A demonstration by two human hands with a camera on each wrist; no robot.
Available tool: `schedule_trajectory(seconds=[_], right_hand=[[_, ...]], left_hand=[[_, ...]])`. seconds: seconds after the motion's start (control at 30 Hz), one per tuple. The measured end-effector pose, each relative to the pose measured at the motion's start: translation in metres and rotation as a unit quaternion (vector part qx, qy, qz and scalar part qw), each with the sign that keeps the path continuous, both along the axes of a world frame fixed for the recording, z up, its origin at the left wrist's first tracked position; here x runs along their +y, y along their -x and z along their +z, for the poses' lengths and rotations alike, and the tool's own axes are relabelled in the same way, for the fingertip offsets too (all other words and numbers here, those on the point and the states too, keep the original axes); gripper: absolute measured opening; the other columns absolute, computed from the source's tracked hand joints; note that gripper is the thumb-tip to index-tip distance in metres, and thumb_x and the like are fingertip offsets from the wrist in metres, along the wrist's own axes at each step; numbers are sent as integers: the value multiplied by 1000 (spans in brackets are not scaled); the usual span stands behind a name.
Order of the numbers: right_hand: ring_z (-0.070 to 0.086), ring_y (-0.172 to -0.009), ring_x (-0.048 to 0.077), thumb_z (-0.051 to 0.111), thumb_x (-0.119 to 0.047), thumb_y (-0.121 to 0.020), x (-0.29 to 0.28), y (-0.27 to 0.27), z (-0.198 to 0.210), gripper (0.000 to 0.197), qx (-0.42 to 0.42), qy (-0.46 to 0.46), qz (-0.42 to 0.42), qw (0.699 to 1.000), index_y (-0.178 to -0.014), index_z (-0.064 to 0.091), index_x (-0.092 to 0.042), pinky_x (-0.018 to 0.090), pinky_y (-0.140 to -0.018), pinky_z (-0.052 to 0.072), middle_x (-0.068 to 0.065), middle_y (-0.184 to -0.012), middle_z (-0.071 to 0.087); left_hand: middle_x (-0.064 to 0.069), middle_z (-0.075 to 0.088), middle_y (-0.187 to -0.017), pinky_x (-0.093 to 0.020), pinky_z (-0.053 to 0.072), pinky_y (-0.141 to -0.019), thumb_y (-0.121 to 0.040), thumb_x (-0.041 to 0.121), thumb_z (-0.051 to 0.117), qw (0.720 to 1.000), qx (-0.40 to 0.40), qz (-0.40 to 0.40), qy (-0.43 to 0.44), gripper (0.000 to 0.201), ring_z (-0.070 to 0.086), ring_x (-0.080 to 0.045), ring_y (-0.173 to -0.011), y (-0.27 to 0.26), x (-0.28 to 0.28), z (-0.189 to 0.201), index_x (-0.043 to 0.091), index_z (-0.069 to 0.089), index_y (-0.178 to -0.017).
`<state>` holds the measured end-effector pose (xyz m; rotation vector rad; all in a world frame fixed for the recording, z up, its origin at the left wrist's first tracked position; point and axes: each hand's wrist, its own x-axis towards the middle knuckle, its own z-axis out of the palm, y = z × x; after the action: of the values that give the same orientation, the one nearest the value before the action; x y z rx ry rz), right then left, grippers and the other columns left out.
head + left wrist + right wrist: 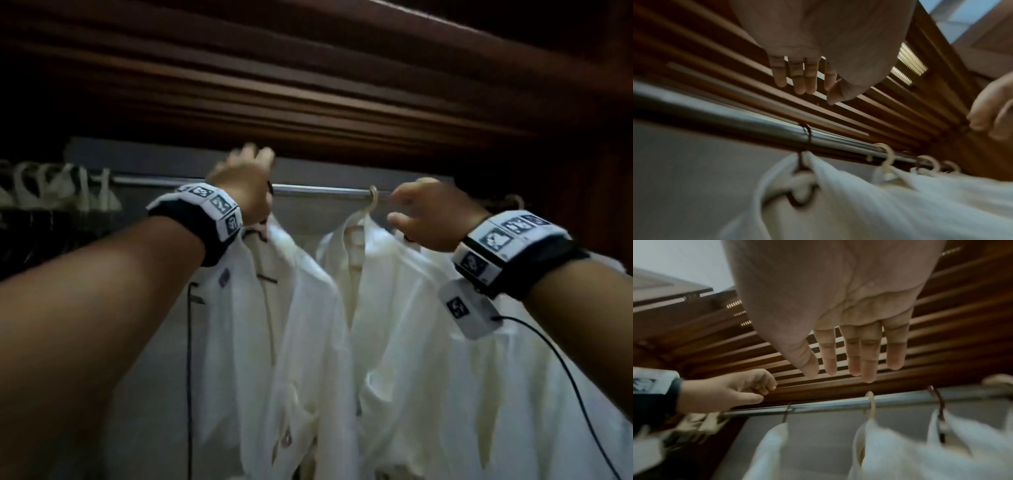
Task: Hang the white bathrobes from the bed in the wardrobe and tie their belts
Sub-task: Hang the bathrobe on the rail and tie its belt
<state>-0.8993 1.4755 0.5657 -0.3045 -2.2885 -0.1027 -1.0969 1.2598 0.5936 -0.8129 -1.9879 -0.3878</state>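
Two white bathrobes hang side by side on the metal rail (pixel 325 190). The left bathrobe (pixel 260 308) is on a dark hanger whose hook (pixel 806 133) sits over the rail. The right bathrobe (pixel 411 325) hangs from a cream hook (pixel 374 196). My left hand (pixel 250 164) is raised just above the rail over the dark hook, fingers loose and holding nothing (pixel 809 87). My right hand (pixel 397 205) hovers just right of the cream hook with straight fingers (pixel 832 369), also empty. The belts are not clearly visible.
Several empty pale hangers (pixel 51 188) crowd the rail's left end. Another hook (pixel 515 202) with white cloth hangs further right. The dark wooden wardrobe top (pixel 308 85) is close above the hands. A black cable (pixel 187 359) dangles beside the left robe.
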Motion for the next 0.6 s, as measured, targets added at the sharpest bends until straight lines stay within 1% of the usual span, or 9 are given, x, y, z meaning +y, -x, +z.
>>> schedule_trajectory(seconds=[0.1, 0.17, 0.23, 0.3, 0.33, 0.4, 0.47, 0.53, 0.6], right_hand=[[60, -107, 28, 58, -41, -88, 12, 28, 49, 33, -33, -38, -86, 995, -115, 66, -23, 34, -89, 50, 6, -114, 62], [59, -112, 26, 61, -41, -89, 25, 50, 73, 39, -74, -26, -116, 990, -124, 61, -23, 29, -88, 48, 5, -123, 61], [58, -116, 25, 64, -47, -87, 42, 80, 89, 52, -84, 14, -127, 988, -134, 55, -25, 28, -92, 46, 3, -130, 59], [62, -111, 25, 61, -58, -85, 58, 114, 91, 62, -119, 68, -133, 982, -137, 51, -25, 30, -95, 47, 1, -131, 58], [64, -104, 24, 60, -59, -85, 65, 132, 86, 58, -148, 76, -129, 978, -131, 54, -24, 32, -94, 48, 2, -126, 60], [66, -90, 24, 64, -47, -84, 79, 162, 75, 31, -158, 70, -134, 976, -101, 58, -22, 33, -86, 53, 2, -105, 65], [65, -87, 24, 66, -34, -80, 87, 171, 70, 22, -134, 44, -148, 979, -91, 52, -21, 29, -81, 51, 1, -100, 66], [60, -93, 24, 58, -29, -87, 88, 170, 72, 20, -155, 47, -135, 977, -105, 56, -22, 25, -79, 41, 1, -107, 62], [58, -101, 25, 57, -29, -89, 88, 171, 76, 29, -168, 52, -121, 977, -117, 56, -20, 26, -77, 37, 6, -115, 61]], left_hand=[[-12, 41, -145, -41, 37, -105, -91, 42, 59, 991, -35, 56, 116, 60, 43, -34, -130, 32, 2, 34, 20, 38, -143], [-11, 44, -148, -32, 37, -103, -93, 51, 55, 978, -84, 68, 180, 64, 46, -29, -132, 54, 7, 38, 17, 40, -145], [-7, 54, -140, -29, 39, -98, -90, 59, 54, 968, -128, 66, 207, 62, 52, -26, -126, 74, 16, 38, 20, 49, -138], [-4, 61, -130, -31, 42, -94, -85, 68, 55, 969, -126, 42, 210, 62, 57, -25, -118, 84, 30, 42, 26, 54, -130], [-2, 62, -126, -32, 43, -91, -82, 71, 55, 970, -119, 25, 211, 62, 59, -25, -114, 86, 40, 44, 28, 54, -126], [-1, 62, -119, -33, 45, -87, -78, 75, 56, 973, -110, -1, 205, 65, 59, -26, -110, 85, 63, 44, 28, 51, -123], [-1, 62, -113, -33, 47, -85, -77, 75, 56, 975, -93, -4, 203, 62, 60, -25, -106, 84, 89, 43, 28, 51, -118], [1, 64, -106, -31, 48, -85, -75, 75, 56, 975, -95, 2, 199, 57, 61, -24, -102, 85, 108, 46, 27, 58, -106], [0, 65, -102, -29, 48, -83, -73, 77, 57, 973, -118, 8, 196, 61, 61, -23, -100, 82, 121, 50, 23, 64, -100]])
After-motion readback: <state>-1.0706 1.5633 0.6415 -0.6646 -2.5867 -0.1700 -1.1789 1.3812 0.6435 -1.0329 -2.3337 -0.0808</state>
